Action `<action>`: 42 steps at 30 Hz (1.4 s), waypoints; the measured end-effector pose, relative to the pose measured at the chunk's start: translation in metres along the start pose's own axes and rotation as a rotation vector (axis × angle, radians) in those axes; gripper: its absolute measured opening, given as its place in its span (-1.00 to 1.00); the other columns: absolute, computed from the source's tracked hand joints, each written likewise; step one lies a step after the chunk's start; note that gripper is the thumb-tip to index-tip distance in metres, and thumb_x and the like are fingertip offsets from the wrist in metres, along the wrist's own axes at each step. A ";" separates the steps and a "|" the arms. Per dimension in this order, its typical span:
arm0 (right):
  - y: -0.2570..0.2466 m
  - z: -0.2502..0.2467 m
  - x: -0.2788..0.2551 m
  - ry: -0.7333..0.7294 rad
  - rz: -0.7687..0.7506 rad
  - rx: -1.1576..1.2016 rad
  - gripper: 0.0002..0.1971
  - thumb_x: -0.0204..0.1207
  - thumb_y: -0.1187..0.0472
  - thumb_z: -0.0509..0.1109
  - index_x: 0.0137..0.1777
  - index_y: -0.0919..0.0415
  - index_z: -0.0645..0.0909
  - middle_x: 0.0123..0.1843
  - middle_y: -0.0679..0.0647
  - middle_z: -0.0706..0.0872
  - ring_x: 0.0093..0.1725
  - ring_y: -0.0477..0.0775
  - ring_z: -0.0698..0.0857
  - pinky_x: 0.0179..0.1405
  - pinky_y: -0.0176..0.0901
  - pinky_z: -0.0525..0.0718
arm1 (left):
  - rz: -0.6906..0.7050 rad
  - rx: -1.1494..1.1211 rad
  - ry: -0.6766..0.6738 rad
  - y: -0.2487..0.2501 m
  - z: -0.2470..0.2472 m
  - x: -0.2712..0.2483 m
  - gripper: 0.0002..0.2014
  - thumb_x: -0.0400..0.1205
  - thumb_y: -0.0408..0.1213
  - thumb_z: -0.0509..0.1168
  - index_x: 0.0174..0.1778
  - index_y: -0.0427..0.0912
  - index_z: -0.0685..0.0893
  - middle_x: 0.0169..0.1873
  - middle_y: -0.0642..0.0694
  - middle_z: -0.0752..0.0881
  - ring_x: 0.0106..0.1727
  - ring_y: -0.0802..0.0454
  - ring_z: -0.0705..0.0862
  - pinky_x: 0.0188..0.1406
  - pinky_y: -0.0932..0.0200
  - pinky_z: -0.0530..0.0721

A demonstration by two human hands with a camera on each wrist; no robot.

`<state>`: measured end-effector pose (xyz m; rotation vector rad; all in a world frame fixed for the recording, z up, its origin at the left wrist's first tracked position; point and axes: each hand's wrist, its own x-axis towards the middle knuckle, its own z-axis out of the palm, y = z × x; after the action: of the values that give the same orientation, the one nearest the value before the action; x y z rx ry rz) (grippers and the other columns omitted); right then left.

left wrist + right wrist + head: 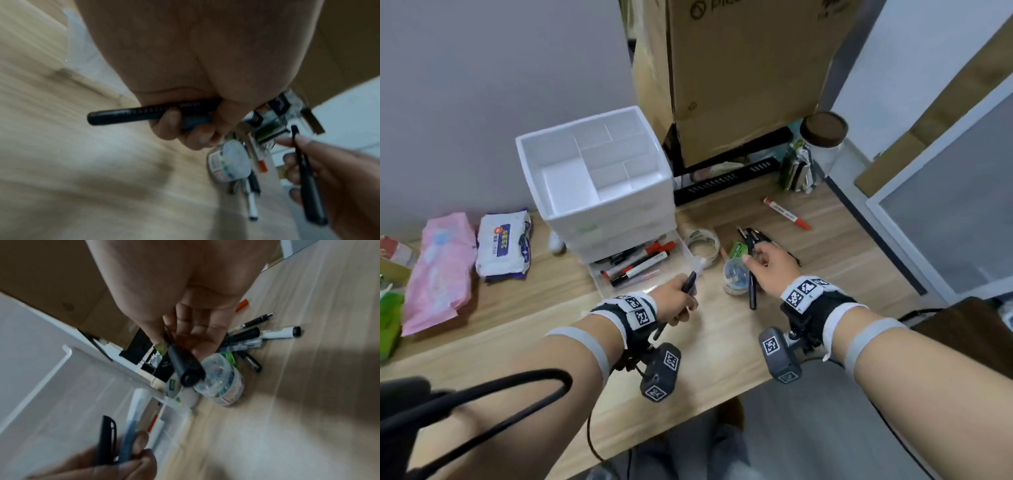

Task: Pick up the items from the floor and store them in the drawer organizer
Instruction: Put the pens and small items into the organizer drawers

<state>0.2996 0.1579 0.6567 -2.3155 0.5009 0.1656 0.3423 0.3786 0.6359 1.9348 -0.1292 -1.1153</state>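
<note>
Both hands are curled around pens above the wooden floor (722,329). To the left, the left hand (674,303) grips a black pen (131,113) and, with it, a second pen with a pale frosted barrel (131,426), just in front of the drawer organizer (599,185). Its fingers (170,125) wrap under the black barrel. To the right, the right hand (770,265) pinches another black pen (752,287) between thumb and fingers, the pen hanging down with its blunt end toward the wrist camera.

Taking the drawer organizer as landmark: it is white, with a divided open tray on top, and its clear bottom drawer (640,267) is pulled out and holds red-capped and black markers. To its left lie a wet wipes pack (503,243) and a pink tissue pack (438,260). Just right of the drawer stands a roll of clear tape (703,243); next to that a small clear tub of pins (736,277) sits directly under the right hand, with a green packet (738,250) behind it. A heap of pens and markers (257,335) lies further right, and a red marker (786,213) beyond them. Behind the organizer, to its right, a cardboard box (739,75) stands against the grey wall, with a brown-lidded jar (815,150) beside it.
</note>
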 end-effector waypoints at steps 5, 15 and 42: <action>-0.033 -0.010 0.002 -0.065 0.037 0.159 -0.71 0.56 -0.10 0.38 -0.15 0.14 0.64 -0.21 0.25 0.83 -0.21 0.28 0.81 -0.11 0.14 0.78 | 0.169 -0.201 -0.073 0.043 -0.015 -0.007 -0.73 0.69 -0.02 0.31 -0.12 -0.08 0.40 -0.51 0.02 0.36 -0.57 0.11 0.30 -0.59 0.26 0.25; 0.011 -0.020 0.041 -0.005 0.168 0.237 -0.84 0.62 0.11 0.37 -0.08 0.11 0.76 -0.07 0.26 0.81 -0.10 0.15 0.77 0.08 0.12 0.77 | 0.052 0.023 0.082 0.062 0.001 0.042 -0.74 0.65 -0.13 0.32 -0.27 -0.21 0.57 -0.54 -0.11 0.44 -0.58 0.01 0.36 -0.59 0.23 0.31; 0.095 -0.016 0.136 -0.238 0.189 -0.488 -0.75 0.56 0.19 0.37 0.20 0.22 0.63 0.05 0.19 0.78 -0.02 0.25 0.78 0.01 -0.02 0.77 | -0.200 0.916 0.280 0.110 0.009 0.168 -0.40 0.68 -0.21 0.25 0.63 0.28 0.30 0.12 -0.15 0.76 -0.08 -0.10 0.72 -0.12 0.13 0.72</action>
<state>0.3850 0.0437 0.5703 -2.6642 0.6083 0.7150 0.4697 0.2265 0.6040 2.9525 -0.3437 -0.9705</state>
